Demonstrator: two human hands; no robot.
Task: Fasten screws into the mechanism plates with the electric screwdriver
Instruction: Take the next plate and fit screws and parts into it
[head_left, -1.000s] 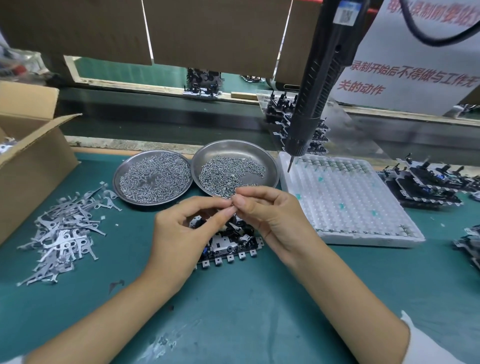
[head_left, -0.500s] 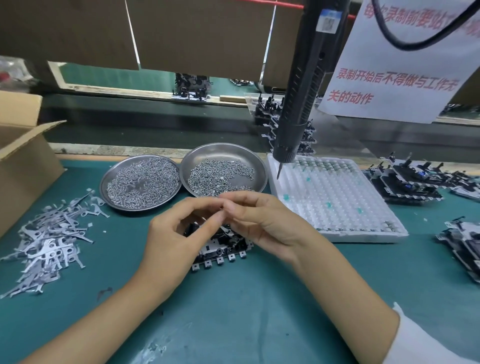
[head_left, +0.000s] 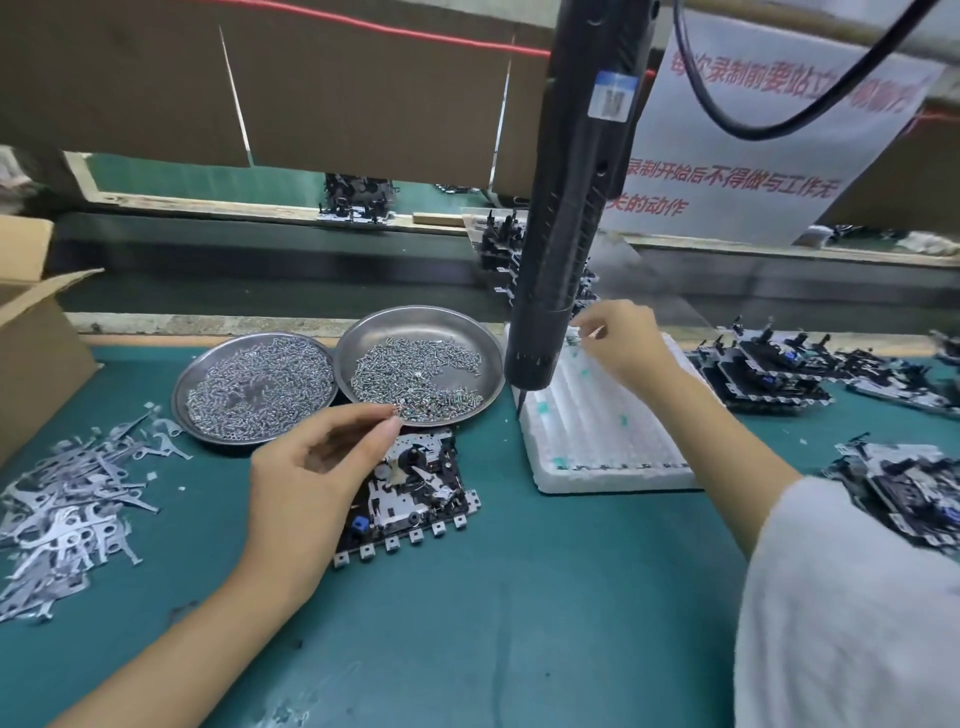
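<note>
Black electric screwdriver hangs above mechanism plate beside screw dishes.

We see a teal-green counter under everything. Two silver dishes hold heaps of shiny grey screws, some of which seem to glint greenish, though blur makes that hard to say. The electric screwdriver is black with a blue-and-white label. The mechanism plate is black and silvery white, with one small blue part. A white foam tray carries scattered teal specks. Loose levers are pale grey. The cardboard box is brown, the sign white with red characters, and the sleeve white.
</note>
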